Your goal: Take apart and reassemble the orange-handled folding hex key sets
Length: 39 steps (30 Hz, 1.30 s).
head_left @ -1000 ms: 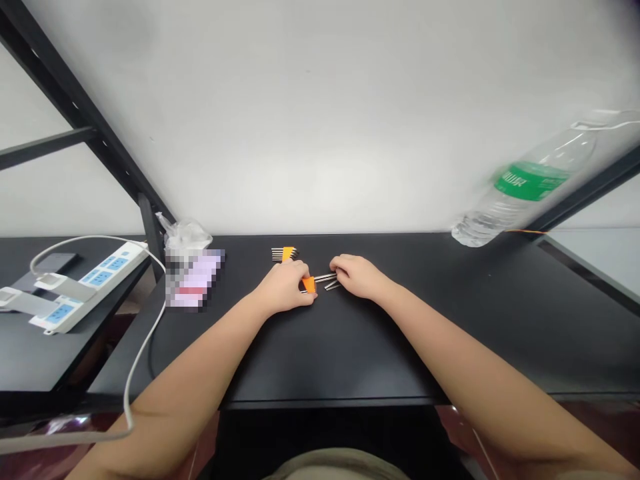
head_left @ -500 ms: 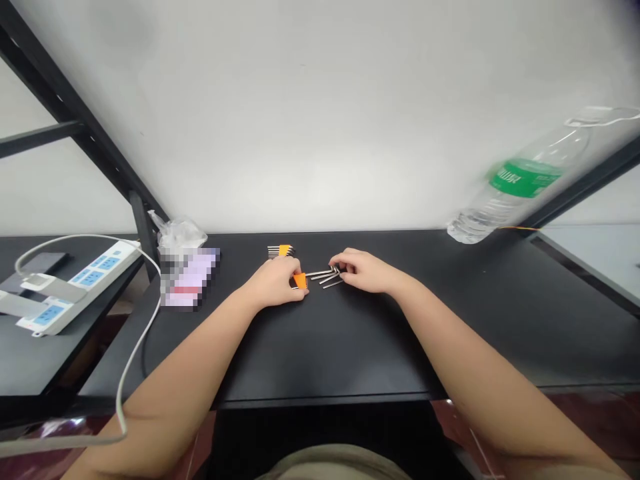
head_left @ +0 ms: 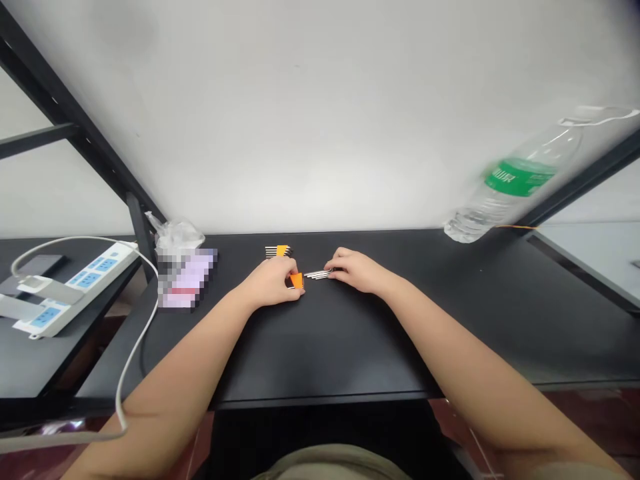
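My left hand (head_left: 274, 283) is closed on an orange hex key holder (head_left: 297, 281), thumb in front and fingers behind; a bit of a metal key shows under it. To its right, my right hand (head_left: 354, 270) pinches the bent ends of several silver hex keys (head_left: 318, 274). Their straight shafts lie nearly side by side and point left at the holder, with the tips close to it. Just beyond my left hand lies a second orange holder (head_left: 283, 251) with a row of hex keys in it. My fingers hide the bends of the loose keys.
The black desk (head_left: 330, 347) meets a white wall. At the left are a crumpled plastic bag (head_left: 180, 235), a blurred-out purple item (head_left: 193, 280), a white power strip (head_left: 75, 287) and a cable (head_left: 135, 340) crossing my left forearm. A large water bottle (head_left: 520, 177) stands at the back right.
The loose hex keys, fanned out before, are now gathered into a tight, nearly parallel bundle in my right hand. My left hand still grips the orange holder. The view has shifted slightly.
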Motion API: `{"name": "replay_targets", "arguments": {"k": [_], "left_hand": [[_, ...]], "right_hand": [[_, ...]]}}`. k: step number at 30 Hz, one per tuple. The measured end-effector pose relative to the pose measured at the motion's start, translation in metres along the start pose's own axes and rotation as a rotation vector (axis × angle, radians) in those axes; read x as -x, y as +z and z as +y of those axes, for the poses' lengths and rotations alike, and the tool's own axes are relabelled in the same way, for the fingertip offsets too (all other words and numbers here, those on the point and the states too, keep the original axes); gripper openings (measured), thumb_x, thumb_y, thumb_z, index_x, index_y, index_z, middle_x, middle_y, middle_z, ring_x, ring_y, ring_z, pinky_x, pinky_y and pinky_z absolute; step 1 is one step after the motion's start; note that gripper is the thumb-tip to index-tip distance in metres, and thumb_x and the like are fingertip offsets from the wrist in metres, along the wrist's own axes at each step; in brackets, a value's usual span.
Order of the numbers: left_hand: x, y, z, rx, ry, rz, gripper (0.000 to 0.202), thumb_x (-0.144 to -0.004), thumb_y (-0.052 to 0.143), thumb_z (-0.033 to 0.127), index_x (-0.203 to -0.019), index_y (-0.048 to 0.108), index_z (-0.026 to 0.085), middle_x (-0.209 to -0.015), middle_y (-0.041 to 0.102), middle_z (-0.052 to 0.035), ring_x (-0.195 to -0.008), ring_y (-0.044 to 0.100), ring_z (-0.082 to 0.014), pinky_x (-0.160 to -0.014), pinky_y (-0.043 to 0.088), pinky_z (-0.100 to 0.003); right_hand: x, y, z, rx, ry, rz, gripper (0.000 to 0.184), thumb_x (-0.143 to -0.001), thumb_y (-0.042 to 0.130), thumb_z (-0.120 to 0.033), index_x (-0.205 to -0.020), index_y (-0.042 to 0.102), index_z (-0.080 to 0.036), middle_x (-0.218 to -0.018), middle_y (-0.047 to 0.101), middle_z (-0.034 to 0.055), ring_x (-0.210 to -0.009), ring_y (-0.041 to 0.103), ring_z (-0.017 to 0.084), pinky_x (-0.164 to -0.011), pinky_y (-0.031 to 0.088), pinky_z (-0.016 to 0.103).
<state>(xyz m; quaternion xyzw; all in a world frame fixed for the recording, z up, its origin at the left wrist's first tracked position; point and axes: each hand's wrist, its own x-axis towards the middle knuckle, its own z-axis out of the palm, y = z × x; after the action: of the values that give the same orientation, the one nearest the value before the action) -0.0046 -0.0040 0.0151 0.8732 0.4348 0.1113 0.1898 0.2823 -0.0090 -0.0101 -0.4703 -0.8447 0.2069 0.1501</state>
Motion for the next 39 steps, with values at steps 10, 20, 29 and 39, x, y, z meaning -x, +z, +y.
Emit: {"name": "replay_targets", "arguments": {"k": [10, 20, 29, 39], "left_hand": [[0.0, -0.004, 0.004, 0.019, 0.003, -0.031, 0.034, -0.073, 0.078, 0.049, -0.086, 0.063, 0.022, -0.086, 0.067, -0.0023, -0.078, 0.063, -0.0198, -0.065, 0.046, -0.029], [-0.002, 0.001, 0.007, 0.022, 0.031, -0.029, 0.035, -0.072, 0.079, 0.05, -0.084, 0.063, 0.022, -0.084, 0.067, -0.0018, -0.077, 0.063, -0.0199, -0.063, 0.044, -0.03], [-0.003, 0.006, 0.01, -0.04, 0.073, -0.004, 0.025, -0.075, 0.072, 0.042, -0.079, 0.057, 0.022, -0.083, 0.067, -0.0028, -0.076, 0.063, -0.0203, -0.062, 0.041, -0.03], [-0.004, 0.001, 0.018, -0.05, 0.011, -0.051, 0.029, -0.074, 0.073, 0.045, -0.08, 0.057, 0.022, -0.084, 0.067, -0.0025, -0.074, 0.063, -0.0204, -0.063, 0.043, -0.031]], "right_hand": [[-0.001, 0.007, -0.001, 0.089, 0.03, 0.059, 0.032, -0.101, 0.056, -0.039, -0.128, 0.073, -0.033, -0.116, 0.06, 0.0059, -0.086, 0.062, 0.017, -0.085, 0.05, 0.032], [-0.001, 0.01, -0.044, -0.017, -0.073, 0.039, 0.026, -0.1, 0.058, -0.032, -0.12, 0.073, -0.027, -0.102, 0.063, 0.0056, -0.087, 0.061, 0.018, -0.08, 0.048, 0.031], [-0.01, 0.037, -0.073, 0.069, 0.076, 0.048, 0.016, -0.097, 0.054, -0.023, -0.081, 0.058, -0.021, -0.088, 0.067, 0.0025, -0.078, 0.059, 0.017, -0.067, 0.04, 0.029], [-0.009, 0.029, -0.069, 0.231, 0.296, 0.023, 0.014, -0.09, 0.057, -0.02, -0.076, 0.061, -0.021, -0.086, 0.071, 0.0076, -0.072, 0.062, 0.021, -0.058, 0.036, 0.031]]}}
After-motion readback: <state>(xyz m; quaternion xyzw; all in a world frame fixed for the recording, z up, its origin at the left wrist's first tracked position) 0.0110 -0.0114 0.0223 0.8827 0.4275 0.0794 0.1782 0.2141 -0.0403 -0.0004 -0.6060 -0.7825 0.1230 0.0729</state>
